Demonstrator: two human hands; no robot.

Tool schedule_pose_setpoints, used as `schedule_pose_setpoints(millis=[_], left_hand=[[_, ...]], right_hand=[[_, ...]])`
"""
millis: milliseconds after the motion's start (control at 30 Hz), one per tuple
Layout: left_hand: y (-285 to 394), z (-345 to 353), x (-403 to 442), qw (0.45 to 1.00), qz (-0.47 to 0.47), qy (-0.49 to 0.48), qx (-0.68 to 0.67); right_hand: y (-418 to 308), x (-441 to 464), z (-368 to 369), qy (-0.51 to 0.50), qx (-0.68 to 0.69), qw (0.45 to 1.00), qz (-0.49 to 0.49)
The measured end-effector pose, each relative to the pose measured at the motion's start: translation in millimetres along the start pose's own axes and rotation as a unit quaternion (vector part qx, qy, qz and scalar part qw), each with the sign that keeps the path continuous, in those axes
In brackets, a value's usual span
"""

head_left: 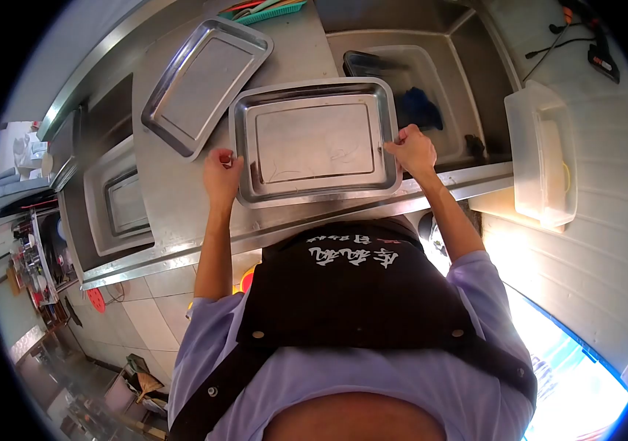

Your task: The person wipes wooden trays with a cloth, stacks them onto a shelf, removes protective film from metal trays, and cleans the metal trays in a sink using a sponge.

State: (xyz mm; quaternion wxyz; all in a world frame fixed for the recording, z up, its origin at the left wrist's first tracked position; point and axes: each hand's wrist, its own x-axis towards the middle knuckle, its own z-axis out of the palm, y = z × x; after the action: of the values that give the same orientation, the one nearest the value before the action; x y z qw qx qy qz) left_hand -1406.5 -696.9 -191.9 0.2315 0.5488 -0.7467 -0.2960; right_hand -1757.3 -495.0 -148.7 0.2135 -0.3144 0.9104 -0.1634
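A rectangular stainless steel tray (307, 140) is level in front of me, its shallow inside facing up with a few dark marks on the bottom. My left hand (223, 178) is closed at its left rim, fingers curled. At the right rim my right hand (413, 152) pinches the edge, thumb on the inner side. A second metal tray (207, 84) of similar shape lies at an angle on the steel counter (295, 44), behind and to the left. Whether the front tray rests on the counter or is slightly raised, I cannot tell.
To the right, a sink (468, 81) holds a clear plastic tub with a dark blue cloth (420, 106). A left sink (86, 231) contains a tub with a metal tray. A translucent plastic bin (527, 154) is at far right; a green basket (273, 12) stands at the back.
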Motion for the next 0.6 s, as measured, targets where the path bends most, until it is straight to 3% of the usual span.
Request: schedule_pose_setpoints(millis=[67,167,267,367,467,567,600], left_hand=[[11.0,0.4,-3.2,0.996,0.032,0.052,0.067],[10.1,-1.4,1.1,0.984,0.067,0.043,0.161],[13.5,-3.7,9.3,0.980,-0.009,0.002,0.198],[15.2,-8.3,11.0,0.982,-0.032,-0.014,0.186],[-0.7,-18.4,20.4,0.993,-0.061,-0.076,0.062],[-0.6,-34.4,31.8,0.982,-0.130,-0.113,-0.081],[6.3,-39.9,33.8,0.964,-0.130,-0.095,-0.211]], right_hand=[[-4.5,0.3,-1.7,-0.002,-0.023,1.000,0.012],[-8.6,-0.3,-6.2,-0.003,-0.026,0.999,0.021],[-12.1,1.1,-12.3,-0.042,-0.019,0.998,0.044],[-13.7,0.9,-15.1,-0.029,0.014,0.999,-0.010],[-28.0,-4.5,-28.8,-0.086,0.067,0.994,-0.014],[-14.1,8.8,-29.7,-0.208,0.332,0.918,0.061],[-9.6,11.8,-32.3,-0.187,0.372,0.907,0.069]])
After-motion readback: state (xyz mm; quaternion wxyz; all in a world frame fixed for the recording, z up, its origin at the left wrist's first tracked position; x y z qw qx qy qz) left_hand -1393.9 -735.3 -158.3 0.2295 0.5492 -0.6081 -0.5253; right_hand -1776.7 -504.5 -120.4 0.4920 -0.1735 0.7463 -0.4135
